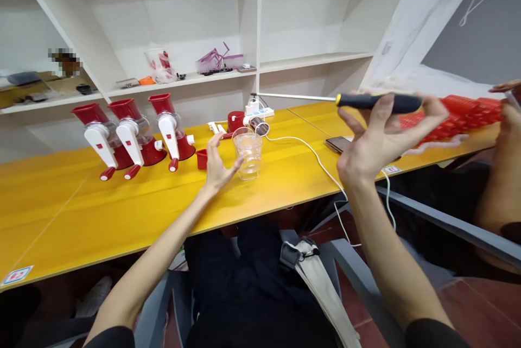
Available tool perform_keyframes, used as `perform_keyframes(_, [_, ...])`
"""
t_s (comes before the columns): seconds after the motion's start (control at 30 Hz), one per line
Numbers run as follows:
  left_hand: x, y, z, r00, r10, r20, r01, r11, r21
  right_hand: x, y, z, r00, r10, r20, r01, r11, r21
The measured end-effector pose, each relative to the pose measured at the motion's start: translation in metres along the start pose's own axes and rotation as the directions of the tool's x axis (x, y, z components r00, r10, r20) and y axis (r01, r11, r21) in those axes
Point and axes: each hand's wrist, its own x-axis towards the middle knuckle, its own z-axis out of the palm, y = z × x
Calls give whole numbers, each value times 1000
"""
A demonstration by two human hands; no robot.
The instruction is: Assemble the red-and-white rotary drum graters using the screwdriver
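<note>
My right hand [376, 133] is raised over the table's right part and grips a screwdriver [366, 101] by its dark handle with yellow trim. The long metal shaft points left, roughly level. My left hand [218, 163] has its fingers and thumb apart, beside a clear plastic body [248, 155] that stands on the yellow table [171, 223]. Whether the thumb touches that clear piece I cannot tell. Just behind the left hand lies a small red part [202, 159]. A red base [236, 121] with white pieces and a metal-looking drum [259, 126] sit farther back.
Red and white rotary graters [173, 131] with cranks stand at the left. A power strip [260, 111], a white cable [309, 148] and a phone [338, 144] lie to the right. Red parts [459, 114] are piled near another person's arm [500, 163]. White shelves [309, 60] rise behind.
</note>
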Motion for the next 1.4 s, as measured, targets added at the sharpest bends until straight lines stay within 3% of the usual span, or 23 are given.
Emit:
perform_keyframes(0.1, [-16, -13, -20, 992, -90, -91, 107, 974, 200, -16, 13, -11, 997, 0, -79, 8, 994, 105])
perform_keyframes(0.23, [-28, -33, -27, 938, -335, -86, 342, 865, 367, -30, 0, -4, 998, 34, 44, -40, 988, 147])
perform_keyframes(0.43, [-20, -58, -22, 766, -639, -61, 628, 726, 278, -34, -18, -1, 997, 23, 75, -34, 989, 141])
perform_keyframes(0.5, [-22, -58, -29, 739, -673, -12, 655, 715, 245, -34, -18, -4, 989, 42, 140, -59, 991, 121])
perform_keyframes(0.57, [-29, -52, -40, 767, -639, 64, 613, 758, 221, -34, -18, -6, 966, 41, 255, -60, 996, 69])
perform_keyframes(0.67, [-42, -38, -58, 853, -482, 202, 461, 876, 143, -40, -24, -7, 885, 26, 464, -7, 999, -43])
perform_keyframes(0.8, [-50, -21, -67, 923, -327, 205, 300, 942, 151, -53, -26, -6, 757, 20, 653, 25, 998, -59])
perform_keyframes(0.93, [-51, -11, -64, 941, -223, 253, 190, 971, 147, -61, -14, -8, 665, 8, 747, 37, 998, -43])
perform_keyframes(1.07, [-52, -5, -64, 955, -196, 223, 164, 975, 152, -64, -9, -9, 581, -6, 814, 130, 988, -85])
perform_keyframes(1.4, [-52, 0, -64, 958, -154, 242, 122, 982, 142, -66, -4, -6, 490, -82, 868, 278, 958, -66])
